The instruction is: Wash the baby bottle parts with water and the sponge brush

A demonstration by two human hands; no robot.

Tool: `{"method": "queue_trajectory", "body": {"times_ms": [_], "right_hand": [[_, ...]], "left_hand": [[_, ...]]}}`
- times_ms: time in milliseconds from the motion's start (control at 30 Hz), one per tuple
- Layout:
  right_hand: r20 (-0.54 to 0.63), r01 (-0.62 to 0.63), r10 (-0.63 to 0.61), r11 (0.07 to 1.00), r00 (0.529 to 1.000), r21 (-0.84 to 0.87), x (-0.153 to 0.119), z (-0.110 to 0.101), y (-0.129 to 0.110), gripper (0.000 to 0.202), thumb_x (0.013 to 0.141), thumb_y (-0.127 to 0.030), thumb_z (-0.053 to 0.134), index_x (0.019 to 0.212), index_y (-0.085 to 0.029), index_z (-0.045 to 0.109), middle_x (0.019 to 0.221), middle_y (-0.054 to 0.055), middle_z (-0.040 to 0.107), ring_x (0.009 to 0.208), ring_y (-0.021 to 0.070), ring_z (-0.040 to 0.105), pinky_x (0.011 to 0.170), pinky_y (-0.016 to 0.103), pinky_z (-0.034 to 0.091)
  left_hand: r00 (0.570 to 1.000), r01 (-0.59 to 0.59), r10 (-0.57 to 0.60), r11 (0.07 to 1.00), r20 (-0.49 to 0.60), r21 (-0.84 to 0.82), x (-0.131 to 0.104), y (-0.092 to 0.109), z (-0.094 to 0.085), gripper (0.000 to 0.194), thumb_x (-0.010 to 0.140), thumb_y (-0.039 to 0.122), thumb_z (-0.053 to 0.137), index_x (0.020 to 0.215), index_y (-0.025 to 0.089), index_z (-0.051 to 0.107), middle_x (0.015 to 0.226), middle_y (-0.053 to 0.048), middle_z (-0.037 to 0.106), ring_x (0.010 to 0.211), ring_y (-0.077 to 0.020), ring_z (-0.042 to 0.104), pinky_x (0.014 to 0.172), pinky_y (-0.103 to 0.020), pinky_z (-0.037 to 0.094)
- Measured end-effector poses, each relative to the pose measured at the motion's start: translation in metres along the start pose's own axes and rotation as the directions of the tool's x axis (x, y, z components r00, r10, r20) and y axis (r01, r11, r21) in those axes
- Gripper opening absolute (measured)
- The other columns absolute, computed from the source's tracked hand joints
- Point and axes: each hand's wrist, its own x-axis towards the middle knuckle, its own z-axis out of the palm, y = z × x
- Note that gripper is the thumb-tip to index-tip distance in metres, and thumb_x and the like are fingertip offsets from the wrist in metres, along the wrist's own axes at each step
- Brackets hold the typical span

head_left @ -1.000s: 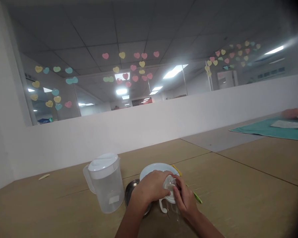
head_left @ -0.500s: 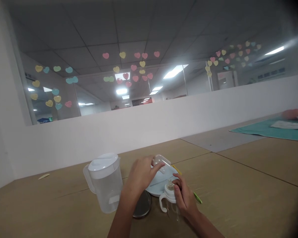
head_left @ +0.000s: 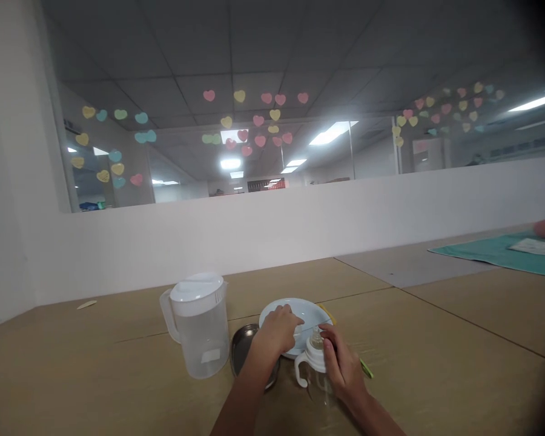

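Note:
My left hand [head_left: 279,331] is over the light blue plate [head_left: 272,307], its fingers closed around a clear bottle cap [head_left: 298,332] that is mostly hidden beneath them. My right hand [head_left: 344,365] grips the right side of a baby bottle [head_left: 315,361] with a white collar, a white side handle and a clear nipple on top. The bottle stands upright in front of the plate. Under my left forearm, a dark metal tray [head_left: 240,348] is partly covered.
A clear pitcher [head_left: 204,339] with a white lid stands on the left. Beyond the plate shows a yellow utensil [head_left: 327,312]; a green handle end [head_left: 366,368] pokes out beside my right hand. A teal cloth [head_left: 485,249] lies far right, below the white wall [head_left: 277,227].
My left hand has lowered the clear cap from above the plate down toward its surface. My right hand stays on the bottle. The view has shifted slightly, showing more of the metal tray.

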Motion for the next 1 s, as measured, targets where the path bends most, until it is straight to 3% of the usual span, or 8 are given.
{"method": "queue_trajectory", "body": {"times_ms": [233, 433, 567, 733, 1000], "right_hand": [[0.025, -0.014, 0.014, 1.000, 1.000, 0.004, 0.000, 0.000, -0.001, 0.023, 0.091, -0.030, 0.035, 0.101, -0.021, 0.054, 0.083, 0.004, 0.069, 0.073, 0.0180, 0.067, 0.062, 0.027, 0.051], [0.033, -0.008, 0.007, 1.000, 0.999, 0.021, 0.001, -0.001, -0.002, 0.024, 0.091, -0.031, 0.035, 0.100, -0.021, 0.056, 0.083, 0.005, 0.069, 0.072, 0.0184, 0.067, 0.061, 0.027, 0.052], [0.045, -0.014, 0.012, 0.999, 0.999, 0.048, 0.002, -0.002, -0.005, 0.025, 0.092, -0.030, 0.035, 0.101, -0.021, 0.055, 0.084, 0.005, 0.069, 0.073, 0.0176, 0.066, 0.063, 0.026, 0.052], [0.042, -0.025, 0.023, 0.998, 0.999, 0.054, 0.003, -0.002, -0.006, 0.023, 0.092, -0.030, 0.035, 0.099, -0.021, 0.055, 0.082, 0.004, 0.068, 0.069, 0.0157, 0.065, 0.061, 0.024, 0.051], [0.024, 0.002, -0.003, 1.000, 1.000, 0.024, 0.003, -0.001, -0.004, 0.023, 0.092, -0.028, 0.032, 0.099, -0.021, 0.053, 0.074, 0.002, 0.066, 0.061, 0.0154, 0.063, 0.055, 0.024, 0.048]], "left_hand": [[0.995, -0.054, 0.059, 0.997, 0.081, -0.057, 0.006, -0.002, 0.009, 0.058, 0.073, 0.008, 0.051, 0.127, 0.028, 0.054, 0.127, -0.006, 0.060, 0.115, -0.0248, 0.055, 0.095, -0.034, 0.046], [0.966, -0.168, 0.198, 0.970, 0.168, -0.177, 0.005, -0.004, -0.001, 0.055, 0.066, 0.008, 0.054, 0.120, 0.022, 0.057, 0.117, -0.005, 0.065, 0.103, -0.0212, 0.061, 0.085, -0.027, 0.049], [0.952, -0.232, 0.273, 0.940, 0.141, -0.250, -0.002, 0.002, -0.012, 0.045, 0.066, 0.016, 0.060, 0.111, 0.023, 0.059, 0.108, -0.002, 0.067, 0.097, -0.0193, 0.061, 0.077, -0.024, 0.048], [0.972, -0.160, 0.193, 0.963, 0.136, -0.217, -0.009, 0.011, -0.020, 0.037, 0.066, 0.042, 0.066, 0.096, 0.020, 0.062, 0.092, -0.001, 0.067, 0.081, -0.0176, 0.060, 0.062, -0.022, 0.042], [0.995, -0.056, 0.063, 0.994, 0.074, -0.094, -0.008, 0.020, -0.017, 0.032, 0.062, 0.050, 0.066, 0.072, 0.019, 0.064, 0.071, 0.000, 0.063, 0.063, -0.0140, 0.054, 0.049, -0.023, 0.030]]}}
